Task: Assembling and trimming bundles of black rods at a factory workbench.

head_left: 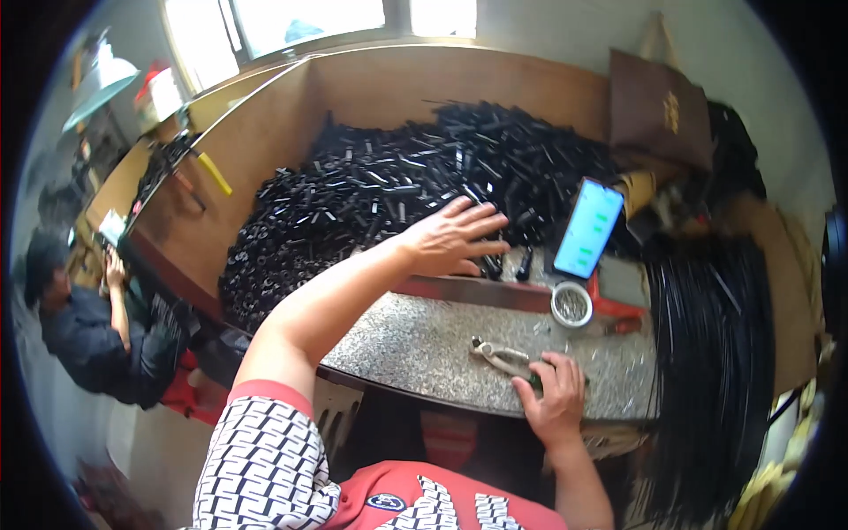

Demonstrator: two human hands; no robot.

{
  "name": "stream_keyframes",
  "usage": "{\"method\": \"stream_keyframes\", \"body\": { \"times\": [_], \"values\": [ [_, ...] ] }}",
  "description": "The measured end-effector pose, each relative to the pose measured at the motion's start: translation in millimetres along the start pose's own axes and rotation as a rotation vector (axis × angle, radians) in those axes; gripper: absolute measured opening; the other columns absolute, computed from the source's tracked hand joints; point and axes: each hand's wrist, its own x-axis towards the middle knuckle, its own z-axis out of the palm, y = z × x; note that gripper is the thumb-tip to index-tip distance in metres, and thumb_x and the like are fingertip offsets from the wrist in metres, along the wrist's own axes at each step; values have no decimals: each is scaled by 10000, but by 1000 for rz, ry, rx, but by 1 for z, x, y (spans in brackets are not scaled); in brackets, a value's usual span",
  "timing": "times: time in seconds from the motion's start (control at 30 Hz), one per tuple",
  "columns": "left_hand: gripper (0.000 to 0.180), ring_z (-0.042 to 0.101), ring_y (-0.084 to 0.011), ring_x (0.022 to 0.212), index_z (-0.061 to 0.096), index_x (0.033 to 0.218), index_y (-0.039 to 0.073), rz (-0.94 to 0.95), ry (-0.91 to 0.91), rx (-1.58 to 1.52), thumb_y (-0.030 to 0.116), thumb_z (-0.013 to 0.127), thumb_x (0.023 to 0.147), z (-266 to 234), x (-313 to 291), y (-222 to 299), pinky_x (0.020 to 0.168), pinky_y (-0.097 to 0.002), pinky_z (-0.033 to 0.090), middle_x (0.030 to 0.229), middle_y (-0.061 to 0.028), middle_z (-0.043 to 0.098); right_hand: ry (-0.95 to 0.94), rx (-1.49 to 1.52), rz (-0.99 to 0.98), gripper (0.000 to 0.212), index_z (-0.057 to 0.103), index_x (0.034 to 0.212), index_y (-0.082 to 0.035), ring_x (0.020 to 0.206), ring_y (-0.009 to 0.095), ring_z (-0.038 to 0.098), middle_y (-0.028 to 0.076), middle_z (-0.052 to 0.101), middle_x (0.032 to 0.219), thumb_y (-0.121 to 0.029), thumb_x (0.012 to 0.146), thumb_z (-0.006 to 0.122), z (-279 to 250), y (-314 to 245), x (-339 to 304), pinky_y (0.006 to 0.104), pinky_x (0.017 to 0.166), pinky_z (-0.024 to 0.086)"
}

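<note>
My left hand (455, 237) reaches over the near edge of a big heap of short black tubes (397, 177), fingers spread and nothing in them. Just beyond its fingers, a few black pieces (525, 263) lie at the heap's front edge. On the speckled worktop (406, 336), my right hand (558, 399) rests palm down with thumb and fingers apart. It lies over the handle end of a pair of pliers (502, 357), whose metal jaws point left. Part of the handles is hidden under the fingers, and no firm grip on them shows.
A round white dish of small metal pieces (571, 305) stands near a propped phone (589, 228). Long black strands (711, 371) hang at the right. Wooden boards (459, 75) wall the heap. A brown bag (661, 110) hangs at the back right. Another person (97, 327) sits at the left.
</note>
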Motion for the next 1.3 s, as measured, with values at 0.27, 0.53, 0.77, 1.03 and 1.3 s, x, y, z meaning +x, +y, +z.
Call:
{"method": "stream_keyframes", "body": {
  "times": [0.27,0.53,0.77,1.03,1.3],
  "values": [
    [491,263,-299,1412,411,1404,338,260,-80,-53,409,505,927,31,5,-9,1142,-523,210,1552,-65,239,-32,-11,15,285,606,910,-72,975,344,562,141,588,1039,-196,708,764,2,-9,-2,437,857,427],
    [456,246,-288,1425,428,1388,332,304,-45,68,260,422,937,49,25,-34,1138,-524,227,1552,-88,239,-88,-10,23,286,603,931,-68,997,352,548,142,573,1046,-223,740,750,2,-2,-3,472,877,418],
    [624,216,-254,1437,368,1432,278,169,81,58,434,580,866,71,35,-55,1139,-518,203,1543,-63,269,-78,-30,31,271,594,915,-53,984,354,551,151,582,1044,-173,727,747,2,-3,1,455,875,417],
    [621,269,-292,1413,420,1399,149,-79,72,22,148,619,810,50,28,-11,1108,-445,294,1500,-147,329,-42,-42,23,258,600,927,-51,967,351,561,149,594,1051,-134,729,743,1,-11,0,442,859,432],
    [345,492,-301,1214,602,1146,45,-452,102,-333,136,651,817,5,-62,52,998,-386,425,1281,-142,537,-23,-27,2,221,608,879,-55,962,338,567,146,599,1030,-171,746,742,4,-9,-2,430,844,437]
  ]
}}
